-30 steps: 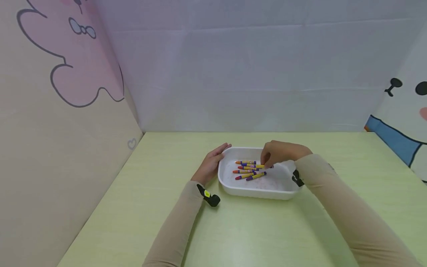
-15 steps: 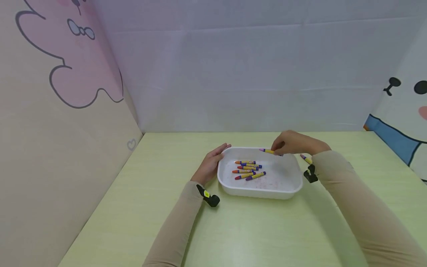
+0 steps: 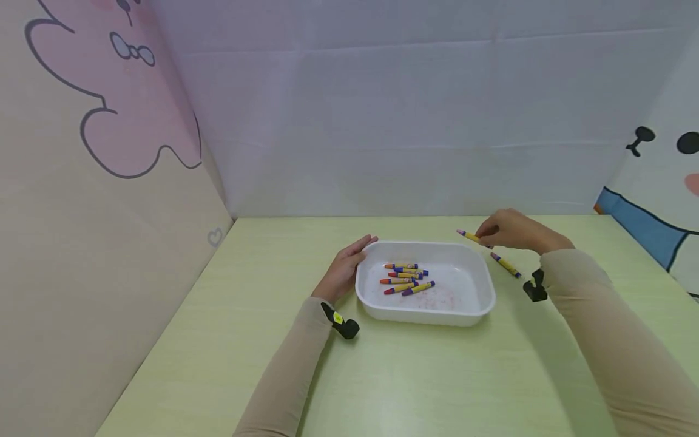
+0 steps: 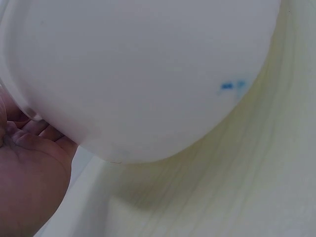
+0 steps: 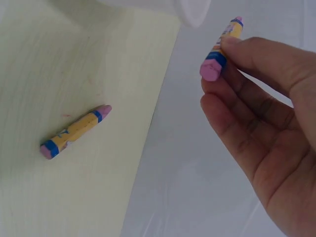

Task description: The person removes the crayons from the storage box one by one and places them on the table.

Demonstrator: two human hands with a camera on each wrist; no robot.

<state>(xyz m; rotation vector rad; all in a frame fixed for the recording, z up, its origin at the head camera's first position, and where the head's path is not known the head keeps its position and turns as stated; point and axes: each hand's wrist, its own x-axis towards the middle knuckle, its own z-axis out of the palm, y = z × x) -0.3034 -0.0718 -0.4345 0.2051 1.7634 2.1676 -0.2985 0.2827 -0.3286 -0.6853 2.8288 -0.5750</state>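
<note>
My right hand (image 3: 516, 230) is beyond the back right corner of a white plastic tray (image 3: 426, 318). Thumb and fingers pinch a pink crayon (image 5: 217, 57) with a yellow wrapper and blue bands. Below it on the table lies a second crayon (image 5: 76, 131), pinkish-purple with the same wrapper, just right of the tray. My left hand (image 3: 344, 270) holds the tray's left end, thumb at the rim. In the left wrist view, its fingers (image 4: 47, 133) sit under the rim against the outer wall, partly hidden.
Inside the tray several crayons lie in a loose group left of centre, among them a purple crayon (image 3: 418, 288) and an orange crayon (image 3: 401, 266). The pale table (image 3: 415, 382) ends at a light back wall (image 3: 382, 152), with printed cloth at both sides.
My right hand has lifted the pink crayon from the tray and carried it right over the rim, uncovering the crayon on the table. My left hand has stayed at the tray.
</note>
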